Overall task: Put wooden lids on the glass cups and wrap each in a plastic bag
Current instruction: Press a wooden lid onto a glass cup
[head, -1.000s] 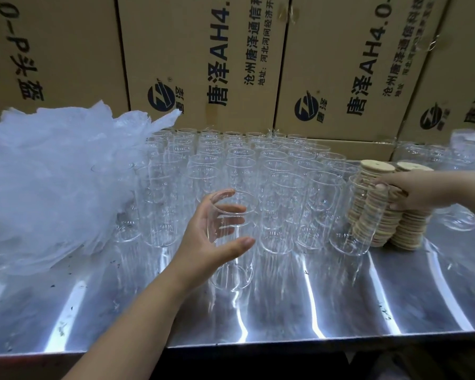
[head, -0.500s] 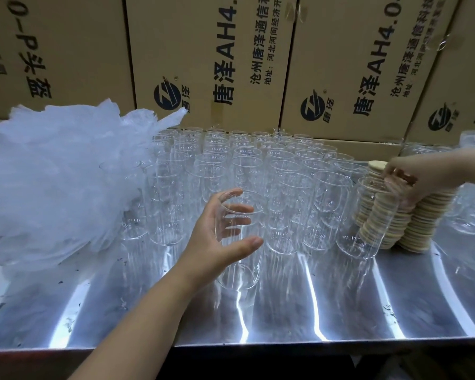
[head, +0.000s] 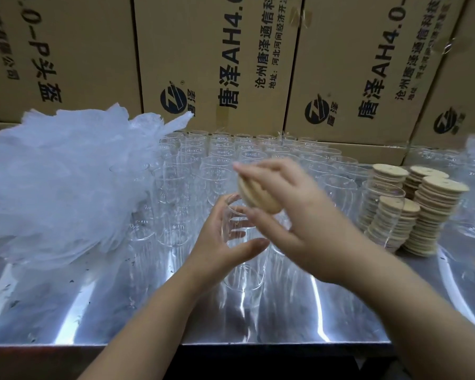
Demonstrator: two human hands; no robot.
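Our left hand [head: 217, 250] curls round a glass cup [head: 242, 272] while our right hand [head: 294, 223] pinches a tilted wooden lid [head: 255, 196] just above its rim, with lid stacks [head: 433, 204] to the right and plastic bags [head: 55, 187] to the left.

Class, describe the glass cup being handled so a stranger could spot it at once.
On the steel table stands a block of glass cups. At its near edge is the one cup gripped by the left hand, with the right hand holding a tilted wooden lid over its rim.
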